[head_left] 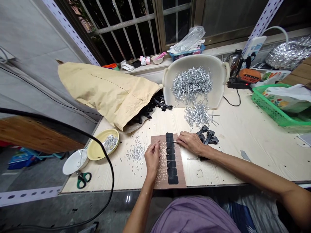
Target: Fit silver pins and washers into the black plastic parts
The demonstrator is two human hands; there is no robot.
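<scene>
A brown board (156,183) lies at the table's front edge, with a column of black rounded pads (172,171) and pale specks on it. My right hand (190,142) is closed in a pinch on a thin metal pin (173,141), which reaches over one of the upper pads. Over the board's left side, my left hand (152,158) has its fingers pinched together; what they hold, if anything, is too small to make out. Small shiny metal pieces (138,151) are scattered left of that hand. Black plastic parts (209,137) lie beside my right wrist.
A pale basin (220,74) lies tipped, spilling metal pins (198,115). A paper sack (107,94) of black parts stands at back left. Yellow bowl (91,150), white bowl (75,161) and scissors (84,179) are left; a green basket (269,108) is right. A black cable (110,161) hangs in front.
</scene>
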